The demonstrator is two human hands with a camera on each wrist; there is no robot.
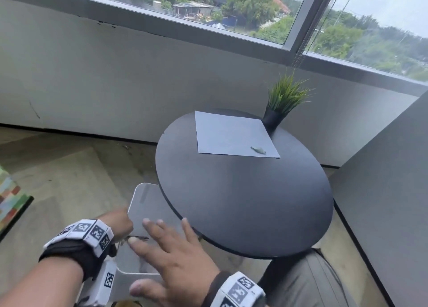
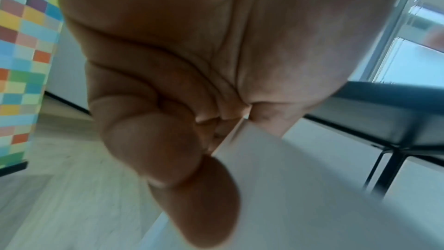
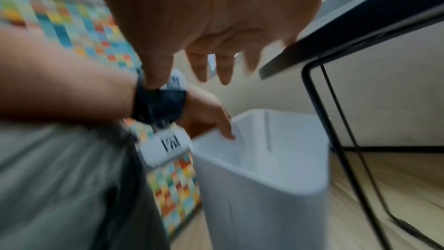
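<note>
A white plastic bin (image 1: 148,202) stands on the floor at the near left edge of a round dark table (image 1: 243,202). My left hand (image 1: 118,224) grips the bin's left rim, with a finger inside the wall (image 3: 228,132) and the thumb along the white edge (image 2: 288,187). My right hand (image 1: 166,248) hovers over the bin's opening with its fingers spread and holds nothing; in the right wrist view its fingertips (image 3: 223,71) hang above the bin (image 3: 264,159). On the table lies a pale blue sheet of paper (image 1: 231,135) with a small greenish scrap (image 1: 259,150) on its near right corner.
A potted grass plant (image 1: 284,98) stands at the table's far edge by the window. Thin black table legs (image 3: 336,140) run down right of the bin. A colourful checkered panel (image 1: 9,197) stands at the left, a grey partition (image 1: 382,190) at the right. My knee (image 1: 308,283) is under the table's edge.
</note>
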